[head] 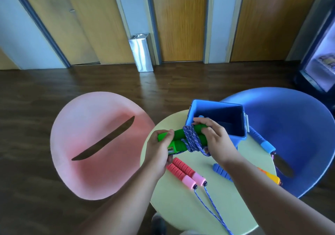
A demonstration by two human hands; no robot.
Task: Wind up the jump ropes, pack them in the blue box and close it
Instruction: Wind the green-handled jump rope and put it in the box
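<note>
Rope with green foam handles (pixel 178 138), centre of frame: handles paired so the blue braided cord (pixel 192 138) binds them. Left hand (pixel 158 150) grips one end and right hand (pixel 213 140) clasps the other, just before the open blue plastic box (pixel 242 125). I judge packing comes next. Pink-handled rope (pixel 184 171) and blue-handled rope (pixel 261 141) lie unwound on the round pale-green table (pixel 181 207). Pink tub chair (pixel 90 144) left, blue tub chair (pixel 299 125) right. Dark wood floor (pixel 54 86), timber doors (pixel 181 26) along the top.

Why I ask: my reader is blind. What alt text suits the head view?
A left hand and right hand grip green handles wrapped in blue cord over a table beside the open blue box. Red handles, blue handles and an orange handle lie on the table.
</note>
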